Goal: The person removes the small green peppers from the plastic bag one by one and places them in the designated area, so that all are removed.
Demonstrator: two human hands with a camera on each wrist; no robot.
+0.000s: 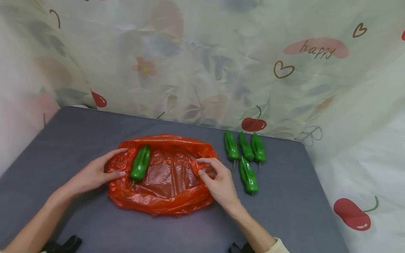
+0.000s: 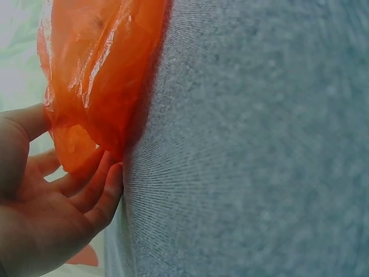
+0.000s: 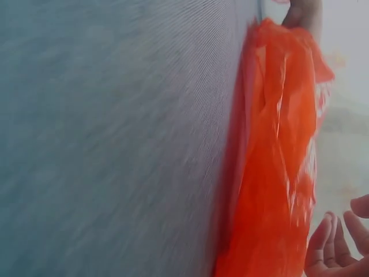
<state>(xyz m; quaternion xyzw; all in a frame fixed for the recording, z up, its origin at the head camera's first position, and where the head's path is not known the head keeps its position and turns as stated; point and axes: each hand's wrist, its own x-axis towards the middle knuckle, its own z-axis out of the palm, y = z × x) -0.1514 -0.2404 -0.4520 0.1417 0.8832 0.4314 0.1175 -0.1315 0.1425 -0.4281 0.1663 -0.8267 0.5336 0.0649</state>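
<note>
A thin orange-red plastic bag (image 1: 162,205) lies spread with its mouth facing up. One green pepper (image 1: 141,163) lies inside, near the left wall. My left hand (image 1: 95,172) holds the bag's left edge, thumb and index finger over the rim. In the left wrist view, the other fingers (image 2: 98,199) curl against the bag's outer side. My right hand (image 1: 221,182) hovers at the right rim, its thumb and index finger bent and apart. Nothing shows between them. In the right wrist view, those fingers (image 3: 326,245) stand beside the bag, seemingly apart from it.
Several green peppers (image 1: 258,147) lie in a cluster on the grey table (image 1: 291,196), right of the bag. A patterned curtain (image 1: 202,70) hangs behind the table. Black straps (image 1: 68,244) show near the wrists at the bottom edge.
</note>
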